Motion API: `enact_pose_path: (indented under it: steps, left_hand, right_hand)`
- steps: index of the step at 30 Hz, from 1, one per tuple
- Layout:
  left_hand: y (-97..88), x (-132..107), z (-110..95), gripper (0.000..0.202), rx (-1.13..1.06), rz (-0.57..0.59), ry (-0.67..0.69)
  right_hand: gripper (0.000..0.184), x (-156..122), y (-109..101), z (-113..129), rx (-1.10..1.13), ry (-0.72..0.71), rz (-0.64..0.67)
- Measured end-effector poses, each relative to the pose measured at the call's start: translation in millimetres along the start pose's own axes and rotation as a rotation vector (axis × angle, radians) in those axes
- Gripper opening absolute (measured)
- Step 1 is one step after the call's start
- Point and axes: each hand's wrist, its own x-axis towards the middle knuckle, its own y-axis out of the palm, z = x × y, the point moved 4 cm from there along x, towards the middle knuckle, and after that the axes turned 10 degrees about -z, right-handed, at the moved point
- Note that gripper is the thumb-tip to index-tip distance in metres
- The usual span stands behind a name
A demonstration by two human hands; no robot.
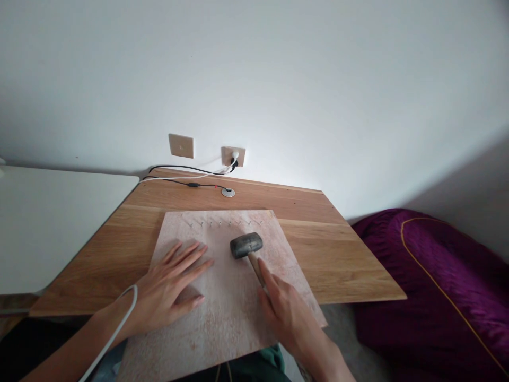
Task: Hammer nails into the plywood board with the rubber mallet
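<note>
A pale, worn board (222, 302) lies on the wooden table and reaches over its front edge toward me. Along the board's far side stands a row of several nails (220, 223). My left hand (175, 284) rests flat on the left part of the board, fingers spread, with nothing in it. In my right hand (284, 302) is the handle of a mallet with a dark head (246, 245). The mallet head is over the board, just nearer to me than the nails. Whether it touches the board I cannot tell.
The wooden table (338, 254) meets a white wall with a socket (233, 156) and plugged-in cables (193, 184). A white tabletop (59, 223) adjoins on the left. Purple fabric (429, 286) bulges at the right. A white cord (113, 334) crosses my left wrist.
</note>
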Motion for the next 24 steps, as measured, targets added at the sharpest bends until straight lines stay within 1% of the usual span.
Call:
enact_pose_path:
  steps: [3, 6, 8, 10, 14, 15, 17, 18, 20, 22, 24]
  left_hand:
    - [1.1, -5, 2, 0.089, 0.045, -0.037, -0.051]
    - [3.1, -9, 3, 0.091, 0.076, -0.053, -0.064]
    - [3.7, -8, 2, 0.09, 0.074, -0.038, -0.045]
    - [2.3, -5, 1, 0.09, 0.068, -0.032, -0.029]
    - [-2.4, 0, -2, 0.089, 0.043, -0.03, -0.018]
    - [-3.2, 0, -2, 0.089, 0.033, -0.031, -0.015]
    - [-4.4, 1, -3, 0.089, 0.02, -0.039, -0.013]
    - [-4.8, 1, -3, 0.089, 0.018, -0.044, -0.015]
    - [-5.0, 1, -3, 0.089, 0.022, -0.047, -0.013]
    - [-4.8, 0, -3, 0.089, 0.027, -0.046, -0.009]
    - [-4.1, -1, -2, 0.088, 0.024, -0.05, -0.013]
  right_hand:
    - [0.066, 2, 12, 23, -0.003, -0.077, 0.08]
    - [0.065, 3, 13, 27, 0.009, -0.067, 0.082]
    - [0.064, 3, 9, 19, 0.017, -0.042, 0.056]
    - [0.062, 3, 1, 2, 0.01, -0.013, 0.011]
    - [0.062, 4, -20, -47, -0.065, 0.061, -0.134]
    - [0.062, 4, -27, -59, -0.099, 0.097, -0.176]
    - [0.062, 5, -39, -78, -0.123, 0.161, -0.22]
    - [0.061, 5, -44, -83, -0.112, 0.184, -0.238]
    - [0.06, 6, -53, -87, -0.066, 0.226, -0.268]
    - [0.063, 7, -59, -82, -0.019, 0.263, -0.291]
    - [0.064, 9, -60, -74, 0.02, 0.268, -0.291]
